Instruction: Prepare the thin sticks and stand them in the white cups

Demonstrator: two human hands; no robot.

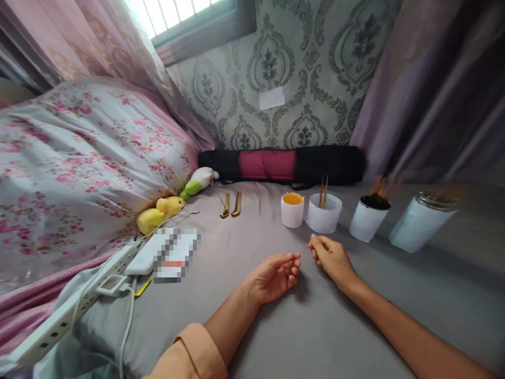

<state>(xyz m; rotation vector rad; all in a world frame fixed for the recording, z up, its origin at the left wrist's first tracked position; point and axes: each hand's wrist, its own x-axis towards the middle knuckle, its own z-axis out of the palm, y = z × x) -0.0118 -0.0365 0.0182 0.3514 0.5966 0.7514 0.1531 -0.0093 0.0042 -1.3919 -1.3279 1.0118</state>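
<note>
My left hand (276, 279) is low over the grey sheet, turned on its side with the palm towards the right. Its fingers are loosely bent and apart from the thumb, with nothing in them. A short gap separates it from my right hand (331, 258), whose fingers are curled in against the thumb; nothing shows in them. Just beyond the right hand are a white cup with yellow inside (292, 213) and a wider white tub (324, 217) holding thin gold sticks. Farther right, a white-wrapped can (366, 223) and a larger white-wrapped jar (420, 226) hold blurred brownish items.
Two small bundles of gold sticks (231, 205) lie on the grey sheet (244, 237). At left are a power strip (79, 310) with cables, a white power bank (144, 255) and plush toys (161, 213). A black-and-red bolster (268, 165) lies along the wall.
</note>
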